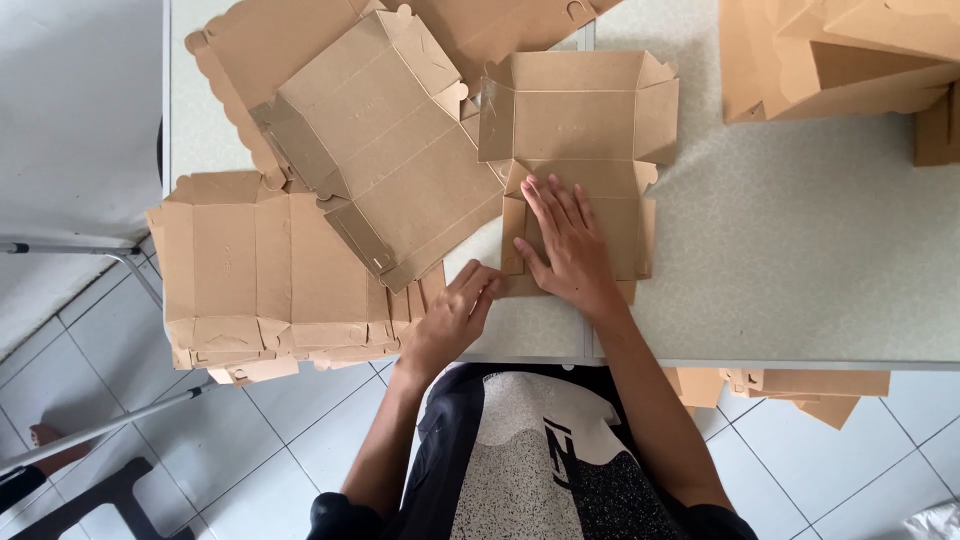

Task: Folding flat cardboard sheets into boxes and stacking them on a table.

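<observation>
Left of the left hand (452,318), a stack of flat cardboard blanks (265,280) overhangs the desk (800,250) edge. Folded boxes (840,60) sit far beyond the right hand (567,250). White floor tiles (290,430) lie below.
</observation>
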